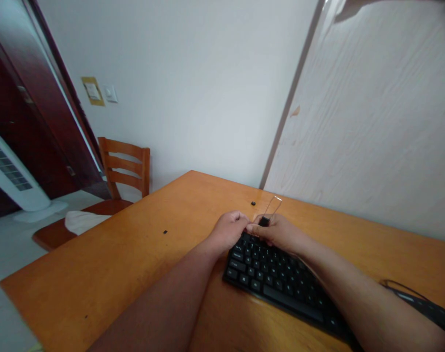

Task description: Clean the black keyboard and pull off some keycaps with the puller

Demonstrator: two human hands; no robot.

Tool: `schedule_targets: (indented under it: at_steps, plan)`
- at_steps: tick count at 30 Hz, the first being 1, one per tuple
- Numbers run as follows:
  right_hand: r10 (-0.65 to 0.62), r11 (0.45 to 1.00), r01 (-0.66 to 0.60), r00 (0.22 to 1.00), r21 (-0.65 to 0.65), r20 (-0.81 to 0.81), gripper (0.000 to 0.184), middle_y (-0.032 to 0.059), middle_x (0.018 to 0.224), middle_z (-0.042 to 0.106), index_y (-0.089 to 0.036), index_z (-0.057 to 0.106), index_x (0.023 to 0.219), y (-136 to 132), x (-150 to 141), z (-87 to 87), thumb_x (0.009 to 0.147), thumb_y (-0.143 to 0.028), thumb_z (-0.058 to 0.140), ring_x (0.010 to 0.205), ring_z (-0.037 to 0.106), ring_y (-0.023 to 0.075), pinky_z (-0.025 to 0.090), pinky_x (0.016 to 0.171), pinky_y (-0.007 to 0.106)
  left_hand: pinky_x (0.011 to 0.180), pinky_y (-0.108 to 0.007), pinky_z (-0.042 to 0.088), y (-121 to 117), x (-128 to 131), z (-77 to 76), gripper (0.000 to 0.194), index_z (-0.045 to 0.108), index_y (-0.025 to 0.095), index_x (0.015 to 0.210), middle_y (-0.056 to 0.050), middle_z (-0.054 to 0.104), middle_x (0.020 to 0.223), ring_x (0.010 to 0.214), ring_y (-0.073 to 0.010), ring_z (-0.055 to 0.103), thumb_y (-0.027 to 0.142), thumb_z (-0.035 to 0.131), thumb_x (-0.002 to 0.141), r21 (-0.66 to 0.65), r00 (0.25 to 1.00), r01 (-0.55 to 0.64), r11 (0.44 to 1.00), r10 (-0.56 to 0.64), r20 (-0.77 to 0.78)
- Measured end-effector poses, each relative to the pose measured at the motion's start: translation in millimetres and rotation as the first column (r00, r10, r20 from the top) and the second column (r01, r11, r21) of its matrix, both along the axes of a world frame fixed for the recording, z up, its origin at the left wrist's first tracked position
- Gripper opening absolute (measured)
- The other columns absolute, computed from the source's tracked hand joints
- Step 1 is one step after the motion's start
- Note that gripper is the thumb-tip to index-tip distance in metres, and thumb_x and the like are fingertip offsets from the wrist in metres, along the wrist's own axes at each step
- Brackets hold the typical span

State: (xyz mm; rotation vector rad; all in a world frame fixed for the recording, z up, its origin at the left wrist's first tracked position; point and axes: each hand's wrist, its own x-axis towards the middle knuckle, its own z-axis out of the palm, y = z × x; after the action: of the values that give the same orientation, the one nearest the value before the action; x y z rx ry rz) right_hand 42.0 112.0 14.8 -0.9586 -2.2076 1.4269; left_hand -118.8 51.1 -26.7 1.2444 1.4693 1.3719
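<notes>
A black keyboard (pixel 273 271) lies at a slant on the wooden table. Over its far left corner my two hands meet at the fingertips. My right hand (pixel 275 229) is closed around a keycap puller (pixel 264 221), whose black handle shows between the fingers and whose thin wire loops point up and away. With its fingers pinched together, my left hand (pixel 231 228) touches or nearly touches the right fingertips. Whatever it holds, if anything, is hidden. Beyond the hands rests a small black keycap (pixel 253 203).
Another small black piece (pixel 165 232) lies on the table (pixel 134 274) to the left. At the right edge is a black device with a cable (pixel 420 300). A wooden chair (pixel 125 168) stands past the table's left edge, and a wall (pixel 207 98) rises behind.
</notes>
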Motion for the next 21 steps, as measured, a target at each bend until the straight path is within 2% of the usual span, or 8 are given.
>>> schedule_targets:
  at_steps: [5, 9, 13, 16, 21]
  plan:
    - [-0.05, 0.998, 0.051, 0.998, 0.033, -0.04, 0.036, -0.0042, 0.061, 0.055, -0.018, 0.059, 0.073, -5, -4, -1.2, 0.071, -0.051, 0.074, 0.055, 0.046, 0.011, 0.035, 0.053, 0.025, 0.062, -0.024, 0.04, 0, 0, 0.0, 0.019, 0.061, 0.017, 0.073, 0.001, 0.061, 0.071, 0.068, -0.0142, 0.054, 0.035, 0.056, 0.078, -0.011, 1.0, -0.014, 1.0, 0.014, 0.005]
    - [-0.046, 0.998, 0.046, 0.999, 0.039, 0.007, 0.034, -0.0054, 0.054, 0.052, -0.019, 0.058, 0.072, -5, -4, 0.2, 0.073, -0.049, 0.074, 0.05, 0.044, 0.0109, 0.032, 0.05, 0.025, 0.062, -0.024, 0.04, 1, -1, -0.4, 0.021, 0.062, 0.017, 0.072, 0.0, 0.062, 0.071, 0.068, -0.0144, 0.055, 0.035, 0.055, 0.08, -0.005, 1.0, 0.011, 1.0, -0.011, -0.022]
    - [-0.003, 0.997, -0.001, 0.999, 0.074, 0.054, 0.036, -0.0035, 0.055, 0.055, -0.018, 0.06, 0.069, -4, -1, 4.7, 0.075, -0.051, 0.071, 0.05, 0.045, 0.0105, 0.03, 0.049, 0.024, 0.062, -0.024, 0.041, 2, -2, -1.7, 0.02, 0.064, 0.017, 0.075, -0.001, 0.063, 0.073, 0.069, -0.0152, 0.056, 0.034, 0.055, 0.079, -0.004, 0.999, 0.011, 1.0, -0.011, -0.034]
    - [-0.029, 0.995, 0.019, 0.994, 0.098, 0.109, 0.038, -0.0017, 0.055, 0.057, -0.017, 0.063, 0.069, -3, 1, 8.7, 0.081, -0.054, 0.065, 0.047, 0.043, 0.0099, 0.028, 0.046, 0.024, 0.061, -0.024, 0.041, 2, -2, -2.4, 0.02, 0.064, 0.017, 0.076, -0.001, 0.064, 0.073, 0.068, -0.0153, 0.057, 0.034, 0.055, 0.08, -0.014, 0.999, 0.011, 1.0, -0.011, -0.036]
    - [-0.084, 0.996, 0.082, 0.994, 0.03, 0.076, 0.025, -0.0011, 0.055, 0.059, -0.018, 0.061, 0.071, -2, 0, 10.4, 0.083, -0.04, 0.061, 0.044, 0.045, 0.0089, 0.029, 0.041, 0.021, 0.061, -0.024, 0.041, 2, -1, -1.5, 0.02, 0.064, 0.017, 0.076, -0.001, 0.063, 0.072, 0.067, -0.0151, 0.057, 0.034, 0.054, 0.08, -0.015, 0.999, 0.005, 1.0, -0.006, -0.042]
